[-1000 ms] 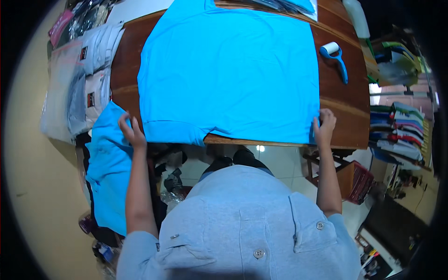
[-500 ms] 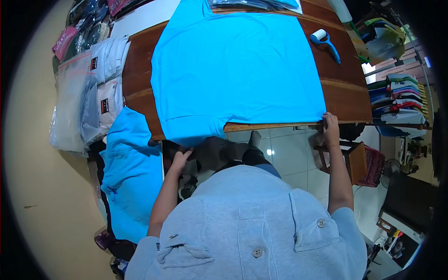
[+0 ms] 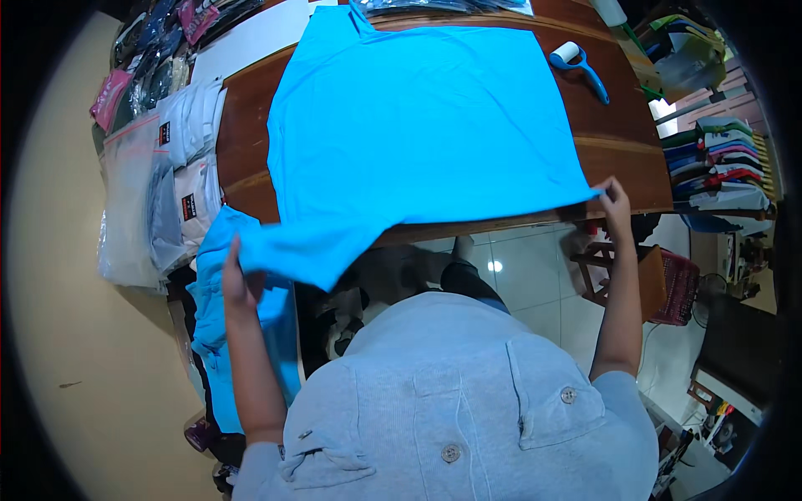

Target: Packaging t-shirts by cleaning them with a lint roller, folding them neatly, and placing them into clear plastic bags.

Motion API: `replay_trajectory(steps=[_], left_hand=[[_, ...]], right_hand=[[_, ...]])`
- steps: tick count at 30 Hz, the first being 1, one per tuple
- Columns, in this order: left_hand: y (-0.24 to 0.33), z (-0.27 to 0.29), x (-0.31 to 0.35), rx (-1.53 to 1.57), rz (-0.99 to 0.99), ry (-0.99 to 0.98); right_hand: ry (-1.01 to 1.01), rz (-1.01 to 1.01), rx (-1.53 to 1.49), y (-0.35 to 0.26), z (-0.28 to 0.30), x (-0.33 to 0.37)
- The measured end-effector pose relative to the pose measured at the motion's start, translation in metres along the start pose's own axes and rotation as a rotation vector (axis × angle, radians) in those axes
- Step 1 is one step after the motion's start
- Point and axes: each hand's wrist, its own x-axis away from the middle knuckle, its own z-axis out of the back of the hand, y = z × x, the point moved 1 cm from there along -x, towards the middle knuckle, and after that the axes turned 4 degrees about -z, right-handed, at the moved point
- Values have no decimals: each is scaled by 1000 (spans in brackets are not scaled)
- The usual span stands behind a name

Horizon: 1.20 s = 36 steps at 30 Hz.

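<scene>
A bright blue T-shirt (image 3: 426,125) lies spread on the brown wooden table (image 3: 622,171), its collar end to the left and its hem to the right. With a pinch, my right hand (image 3: 616,207) grips the hem's near corner and pulls it out to a point above the table edge. At the other side, my left hand (image 3: 240,280) is at the near sleeve's end, which stretches leftward off the table; the fingers seem closed on the cloth, partly hidden. Below that hand hangs a crumpled pile of blue garments (image 3: 221,342).
A lint roller (image 3: 581,67) with a blue handle lies at the table's far right. Bagged white garments (image 3: 188,134) are stacked at the left, beside clear plastic bags (image 3: 129,192). Shirts on hangers (image 3: 727,167) are at the right, above a wooden stool (image 3: 639,280).
My left hand has risen leftward from below the table edge, drawing the near sleeve out with it. My right hand has shifted slightly right and up, tugging the hem corner.
</scene>
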Motion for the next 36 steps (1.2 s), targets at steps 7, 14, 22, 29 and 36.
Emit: replay_trajectory(steps=[7, 14, 22, 29, 36], left_hand=[[40, -53, -222, -298, -462, 102], [-55, 5, -221, -1538, -489, 525], [-66, -3, -189, -1601, -395, 707], [-73, -17, -164, -1717, -530, 659], [-99, -55, -148, -1950, -553, 26]], right_hand=[[167, -39, -130, 10, -37, -154], [260, -63, 78, 23, -61, -138], [355, 16, 536, -3, -69, -151], [380, 131, 652, -7, -70, -151], [-72, 482, 922, -12, -104, -114]])
